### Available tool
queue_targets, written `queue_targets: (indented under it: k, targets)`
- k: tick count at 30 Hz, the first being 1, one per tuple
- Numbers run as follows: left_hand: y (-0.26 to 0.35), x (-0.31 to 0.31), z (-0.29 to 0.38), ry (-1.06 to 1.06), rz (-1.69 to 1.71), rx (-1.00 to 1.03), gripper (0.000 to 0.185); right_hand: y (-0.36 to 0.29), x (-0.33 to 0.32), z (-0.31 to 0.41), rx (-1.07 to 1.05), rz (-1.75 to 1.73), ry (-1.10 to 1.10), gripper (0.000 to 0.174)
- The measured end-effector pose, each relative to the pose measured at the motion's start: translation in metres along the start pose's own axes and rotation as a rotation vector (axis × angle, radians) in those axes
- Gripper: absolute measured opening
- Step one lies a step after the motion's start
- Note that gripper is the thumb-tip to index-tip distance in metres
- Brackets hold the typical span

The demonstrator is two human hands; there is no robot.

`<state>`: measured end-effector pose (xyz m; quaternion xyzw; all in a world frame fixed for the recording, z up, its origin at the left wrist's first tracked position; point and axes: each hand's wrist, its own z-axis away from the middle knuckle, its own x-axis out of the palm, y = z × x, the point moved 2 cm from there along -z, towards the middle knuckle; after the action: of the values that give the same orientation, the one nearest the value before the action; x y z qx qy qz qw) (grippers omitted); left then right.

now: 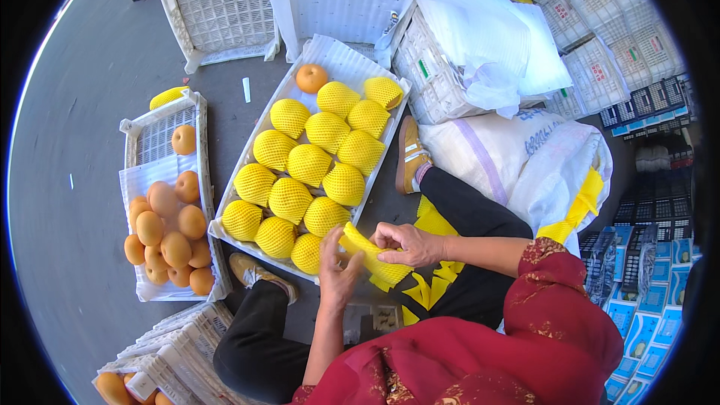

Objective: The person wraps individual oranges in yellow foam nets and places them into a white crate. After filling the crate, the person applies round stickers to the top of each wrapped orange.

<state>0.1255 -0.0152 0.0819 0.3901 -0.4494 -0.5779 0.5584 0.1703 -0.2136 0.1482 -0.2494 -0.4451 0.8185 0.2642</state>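
Note:
My right hand (409, 244) pinches a yellow foam net sleeve (378, 261) between thumb and fingers. At the sleeve's left end is my left hand (339, 270), slightly blurred, thumb and fingers apart; whether it touches the sleeve is unclear. Just beyond both hands lies a white plastic crate (239, 171) lined with foam sheet. Rows of fruit in yellow foam nets (290, 201) fill most of it. One bare round pear (311, 79) sits in its far left corner. Flat yellow sleeves (436, 225) lie over and around my right leg.
Left, another white crate (130, 140) holds loose bare pears (176, 250). Stacked crates (185, 343) stand at lower left. A white woven sack (478, 152) lies right, below a crate (424, 76) topped with foam sheets (478, 28). Blue boxes (647, 320) fill the far right.

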Motion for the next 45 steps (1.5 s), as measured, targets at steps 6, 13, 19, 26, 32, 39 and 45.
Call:
queue_targets:
  k: [6, 13, 19, 26, 32, 39, 45]
  targets:
    - [0.017, -0.013, 0.0, -0.008, 0.232, -0.394, 0.038, 0.0, -0.043, -0.053, -0.021, -0.248, -0.179, 0.026]
    - [0.019, -0.017, -0.019, 0.202, 0.755, -0.528, 0.042, 0.039, -0.227, -0.332, -0.043, 0.592, 0.665, 0.077]
    - [-0.005, -0.036, -0.043, 0.383, 0.713, -0.484, 0.054, 0.086, -0.265, -0.437, 0.246, 0.771, 0.687, 0.105]
    - [0.0, -0.035, -0.036, 0.372, 0.675, -0.525, 0.064, 0.002, -0.228, -0.334, -0.206, 0.205, 0.676, 0.107]
    - [0.031, -0.005, -0.023, 0.202, 0.73, -0.256, 0.061, -0.04, -0.049, -0.149, -0.337, 0.223, 0.157, 0.105]
    - [0.061, -0.004, 0.029, 0.294, 0.661, -0.113, 0.058, -0.099, 0.018, -0.013, -0.309, 0.343, 0.302, 0.069]
    - [0.096, -0.004, 0.055, -0.237, 1.169, -0.131, 0.095, -0.069, 0.012, 0.011, 0.053, -0.766, 0.325, 0.048]
